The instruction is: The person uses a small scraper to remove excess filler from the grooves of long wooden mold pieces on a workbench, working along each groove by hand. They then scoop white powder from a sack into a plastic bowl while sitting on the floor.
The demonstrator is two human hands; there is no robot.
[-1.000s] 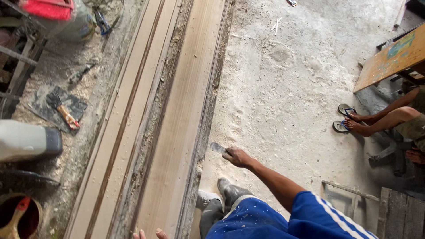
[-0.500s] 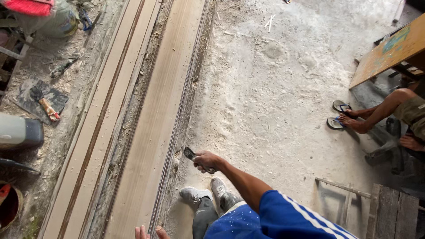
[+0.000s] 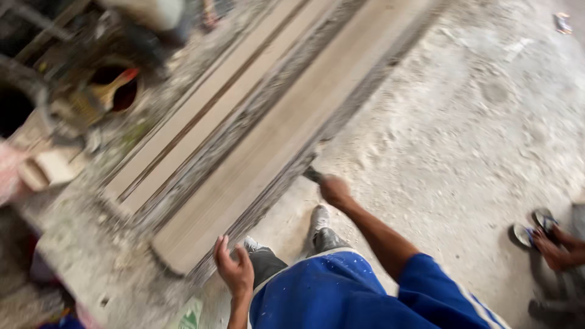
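Long pale wooden planks (image 3: 256,146) lie side by side on a dusty bench, running from near me up to the far right. My right hand (image 3: 334,190) is closed around a small dark tool (image 3: 313,175), held beside the right edge of the nearest plank. My left hand (image 3: 233,266) hangs just off the near end of that plank, fingers slightly curled and empty. The picture is blurred by motion. My grey shoes (image 3: 319,228) and blue shirt (image 3: 341,292) show below.
A dusty concrete floor (image 3: 463,134) spreads to the right. Another person's feet in sandals (image 3: 539,234) rest at the right edge. Cluttered tools, a dark round container (image 3: 113,91) and a whitish block (image 3: 55,167) crowd the left side.
The view has swung sharply, so the planks now run diagonally. My right hand with the tool stays by the plank's edge. My left hand has risen into view near the plank's end.
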